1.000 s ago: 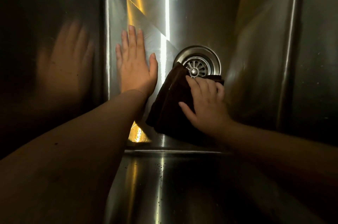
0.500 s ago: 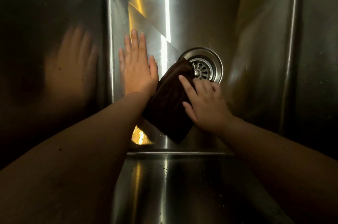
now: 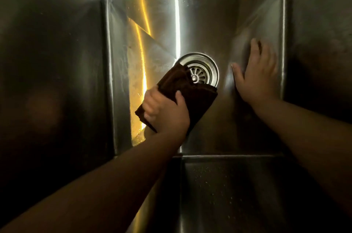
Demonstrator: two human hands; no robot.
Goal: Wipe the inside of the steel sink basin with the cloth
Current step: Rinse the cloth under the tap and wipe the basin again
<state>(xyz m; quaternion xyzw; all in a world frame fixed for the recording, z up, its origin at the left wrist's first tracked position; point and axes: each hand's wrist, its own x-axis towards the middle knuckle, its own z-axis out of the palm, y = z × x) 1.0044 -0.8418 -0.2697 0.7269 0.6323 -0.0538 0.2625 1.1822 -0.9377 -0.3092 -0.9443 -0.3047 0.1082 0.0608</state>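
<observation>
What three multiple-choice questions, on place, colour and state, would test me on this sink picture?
1. Where is the cloth? A) over the drain's near-left edge B) against the far wall C) on a hook
2. Its colour? A) white B) dark brown C) yellow
3. The right hand is: A) a fist B) pinching something C) open on the sink floor
Answers: A, it overlaps the drain rim; B, it looks dark brown; C, it lies palm down, holding nothing.
</observation>
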